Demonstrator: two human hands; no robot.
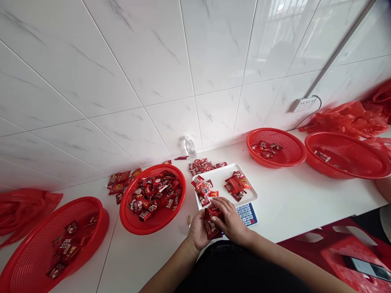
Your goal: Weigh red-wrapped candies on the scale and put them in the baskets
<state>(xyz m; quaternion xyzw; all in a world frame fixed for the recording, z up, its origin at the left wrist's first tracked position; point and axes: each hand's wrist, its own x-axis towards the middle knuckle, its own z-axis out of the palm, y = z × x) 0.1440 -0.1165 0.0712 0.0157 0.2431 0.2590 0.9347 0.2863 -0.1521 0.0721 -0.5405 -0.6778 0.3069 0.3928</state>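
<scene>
- Left hand (198, 232): fingers curled around a bunch of candy packets (211, 228), at the tabletop's (293, 203) near edge.
- Right hand (231, 223): fingertips pinch the bunch's top, just beside the white tray (222, 173).

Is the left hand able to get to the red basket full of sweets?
Probably yes. The basket sits close to the left hand, with only bare counter between them. But that hand and the right hand are both holding sweet packets, so it isn't free.
</scene>
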